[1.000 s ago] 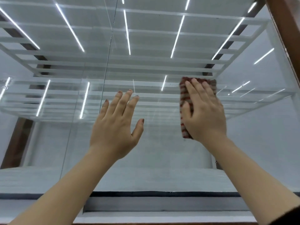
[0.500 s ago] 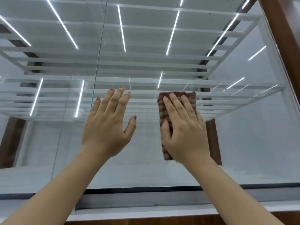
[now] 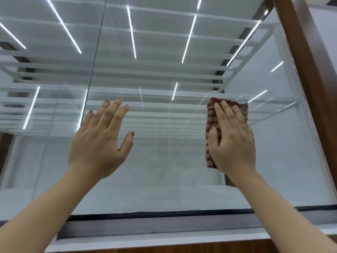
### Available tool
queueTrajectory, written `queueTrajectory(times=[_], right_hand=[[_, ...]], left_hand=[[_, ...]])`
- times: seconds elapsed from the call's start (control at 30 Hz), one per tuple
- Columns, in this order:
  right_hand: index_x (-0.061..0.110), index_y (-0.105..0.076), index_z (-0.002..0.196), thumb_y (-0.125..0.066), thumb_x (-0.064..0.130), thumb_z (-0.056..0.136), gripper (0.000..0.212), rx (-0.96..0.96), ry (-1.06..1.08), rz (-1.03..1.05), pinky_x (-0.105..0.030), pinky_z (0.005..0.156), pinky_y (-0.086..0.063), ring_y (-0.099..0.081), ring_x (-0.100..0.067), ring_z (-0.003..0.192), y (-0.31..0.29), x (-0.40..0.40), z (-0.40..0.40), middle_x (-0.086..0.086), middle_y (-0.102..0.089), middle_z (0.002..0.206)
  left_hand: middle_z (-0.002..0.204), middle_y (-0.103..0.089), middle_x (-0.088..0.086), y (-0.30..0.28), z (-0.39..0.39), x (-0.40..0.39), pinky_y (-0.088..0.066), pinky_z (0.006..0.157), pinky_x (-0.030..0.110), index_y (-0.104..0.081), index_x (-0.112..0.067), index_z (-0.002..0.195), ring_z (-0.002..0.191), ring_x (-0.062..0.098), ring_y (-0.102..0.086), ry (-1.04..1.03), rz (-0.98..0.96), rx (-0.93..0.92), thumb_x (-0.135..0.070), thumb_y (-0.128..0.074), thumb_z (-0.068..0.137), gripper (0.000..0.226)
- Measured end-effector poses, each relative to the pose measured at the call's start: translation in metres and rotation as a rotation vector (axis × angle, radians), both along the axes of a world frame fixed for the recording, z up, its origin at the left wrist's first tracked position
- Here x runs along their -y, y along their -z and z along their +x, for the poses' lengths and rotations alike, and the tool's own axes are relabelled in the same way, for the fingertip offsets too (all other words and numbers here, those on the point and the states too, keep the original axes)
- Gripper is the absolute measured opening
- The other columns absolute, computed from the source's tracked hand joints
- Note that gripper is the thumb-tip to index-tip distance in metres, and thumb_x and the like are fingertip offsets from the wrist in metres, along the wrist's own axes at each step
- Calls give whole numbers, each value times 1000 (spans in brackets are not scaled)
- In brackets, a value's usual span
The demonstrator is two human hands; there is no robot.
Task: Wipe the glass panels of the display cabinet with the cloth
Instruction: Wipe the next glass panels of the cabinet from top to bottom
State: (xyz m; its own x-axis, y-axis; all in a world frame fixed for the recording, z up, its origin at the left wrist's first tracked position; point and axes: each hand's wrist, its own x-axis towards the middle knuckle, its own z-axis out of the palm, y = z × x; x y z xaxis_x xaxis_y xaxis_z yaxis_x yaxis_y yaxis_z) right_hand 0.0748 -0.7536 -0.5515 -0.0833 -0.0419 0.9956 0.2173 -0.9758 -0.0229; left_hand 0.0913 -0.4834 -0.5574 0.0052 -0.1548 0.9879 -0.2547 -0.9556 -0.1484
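A large glass panel [image 3: 169, 161] of the display cabinet fills the view, reflecting ceiling light strips. My right hand [image 3: 232, 141] presses flat on a folded red-and-beige striped cloth [image 3: 211, 117] against the glass, right of centre. The palm covers most of the cloth; only its left and top edges show. My left hand [image 3: 101, 141] is raised left of centre with fingers spread, palm toward the glass, holding nothing. Whether it touches the pane I cannot tell.
A vertical seam [image 3: 94, 57] between two panes runs down at the left. A brown wooden frame post [image 3: 308, 73] borders the glass on the right. A dark bottom rail [image 3: 155, 223] and a wooden ledge [image 3: 182, 250] lie below. Glass shelves [image 3: 145, 94] show inside.
My right hand slid the cloth left and down, then back to the right and slightly up. My left hand stayed raised and spread in nearly the same spot.
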Motion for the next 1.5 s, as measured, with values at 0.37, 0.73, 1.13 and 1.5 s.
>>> queueTrajectory(times=[0.37, 0.73, 1.13, 1.5], right_hand=[[20, -32, 143, -27, 37, 89, 57, -20, 39, -22, -44, 109, -18, -22, -20, 139, 39, -1, 1, 0, -30, 150], [20, -33, 143, -28, 38, 87, 58, -18, 15, -99, -44, 110, -19, -21, -19, 140, 22, 7, -1, 0, -31, 150], [19, -30, 144, -24, 43, 88, 60, -9, -2, -9, -41, 112, -14, -20, -20, 140, 3, 97, -5, 0, -30, 150], [19, -37, 141, -34, 32, 88, 55, -19, -20, -244, -46, 111, -25, -24, -18, 139, 25, 54, -3, 0, -35, 147]], left_hand=[[147, -34, 11, 2, -10, 20, -16, 112, 49, -37, -11, 137, 138, 28, -26, 60, -61, -10, -44, -32, 83, 64], [150, -31, 8, 14, -5, 124, -12, 113, 48, -33, -12, 141, 140, 25, -22, 105, 74, -22, -46, -32, 85, 65], [150, -30, 6, 17, -2, 125, -11, 114, 49, -33, -14, 140, 141, 24, -19, 152, 44, 4, -44, -30, 85, 63], [150, -29, 6, 17, -4, 126, -11, 114, 50, -32, -13, 140, 141, 24, -18, 142, 43, -10, -44, -29, 85, 64]])
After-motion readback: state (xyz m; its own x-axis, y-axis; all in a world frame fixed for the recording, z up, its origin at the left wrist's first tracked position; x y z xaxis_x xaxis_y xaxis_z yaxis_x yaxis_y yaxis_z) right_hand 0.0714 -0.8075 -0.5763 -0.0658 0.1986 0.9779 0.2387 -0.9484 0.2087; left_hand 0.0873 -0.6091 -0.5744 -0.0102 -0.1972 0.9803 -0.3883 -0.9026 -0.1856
